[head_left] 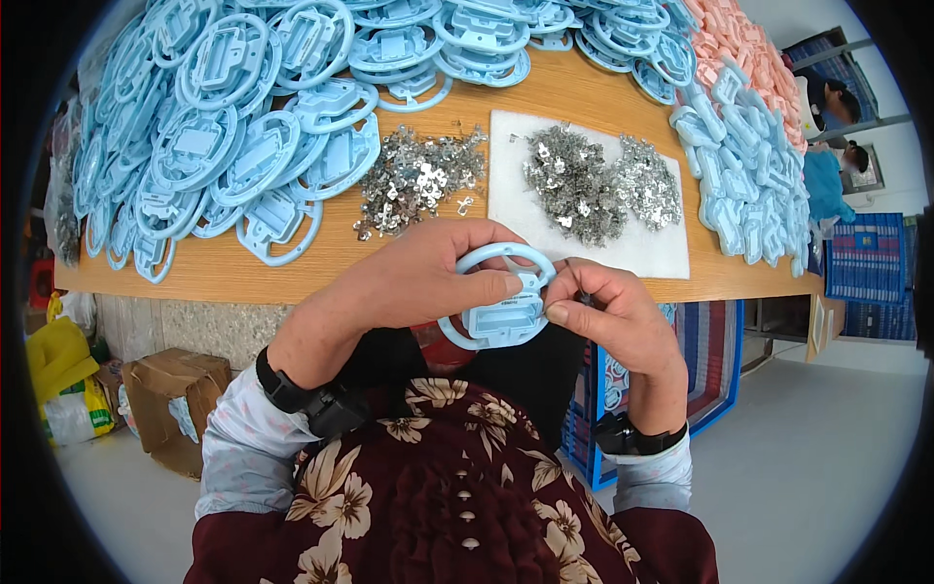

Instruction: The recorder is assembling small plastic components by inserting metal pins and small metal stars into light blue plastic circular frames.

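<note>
A light blue plastic ring-shaped part (506, 323), like a toy steering wheel shell with a boxy recess in its middle, is held up in front of my body at the table's near edge. My left hand (420, 275) is closed around its upper left rim, with the thumb lying across the front. At the right rim, my right hand (623, 313) has thumb and forefinger pinched together close against the part. Whatever is between those fingertips is too small or hidden to make out. Beyond my hands, small shiny metal pieces (418, 185) lie heaped on the wooden table (331, 261).
A large pile of similar blue ring parts (195, 146) covers the table's left. A white foam sheet (506, 209) bears two more metal heaps. Blue (749, 185) and pink plastic pieces (744, 58) pile up at right. Below stand a cardboard box (170, 409) and a blue-framed crate (720, 370).
</note>
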A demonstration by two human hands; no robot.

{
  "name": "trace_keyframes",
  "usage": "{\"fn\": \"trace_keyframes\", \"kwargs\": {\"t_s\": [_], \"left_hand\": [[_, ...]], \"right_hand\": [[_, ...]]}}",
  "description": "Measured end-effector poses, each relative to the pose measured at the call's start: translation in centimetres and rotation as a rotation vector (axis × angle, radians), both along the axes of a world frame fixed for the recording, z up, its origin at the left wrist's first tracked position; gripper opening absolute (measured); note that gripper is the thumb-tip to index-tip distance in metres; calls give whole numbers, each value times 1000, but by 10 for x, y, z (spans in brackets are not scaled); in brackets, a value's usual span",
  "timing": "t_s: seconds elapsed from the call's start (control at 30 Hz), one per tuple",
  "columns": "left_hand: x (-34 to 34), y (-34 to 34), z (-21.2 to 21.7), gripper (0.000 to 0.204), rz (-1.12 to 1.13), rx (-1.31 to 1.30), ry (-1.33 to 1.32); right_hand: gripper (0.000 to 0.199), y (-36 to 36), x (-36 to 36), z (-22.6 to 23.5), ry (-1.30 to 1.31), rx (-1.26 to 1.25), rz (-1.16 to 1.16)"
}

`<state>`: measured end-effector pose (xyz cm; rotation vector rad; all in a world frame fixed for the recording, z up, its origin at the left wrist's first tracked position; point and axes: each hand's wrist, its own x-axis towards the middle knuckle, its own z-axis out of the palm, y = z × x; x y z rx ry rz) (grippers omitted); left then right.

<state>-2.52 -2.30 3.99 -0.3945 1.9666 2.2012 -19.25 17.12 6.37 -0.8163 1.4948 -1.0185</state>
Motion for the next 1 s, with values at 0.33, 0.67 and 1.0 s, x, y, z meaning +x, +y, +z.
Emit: {"fn": "trace_keyframes", "kwargs": {"t_s": [0.33, 0.67, 1.0], "left_hand": [[1, 25, -39, 38, 392, 71, 152], [1, 26, -45, 37, 427, 133, 144], [3, 20, -37, 25, 417, 346, 87]], "right_hand": [[11, -3, 11, -23, 310, -228, -427], [13, -15, 33, -41, 516, -181, -496], [13, -14, 35, -39, 507, -178, -456]]}}
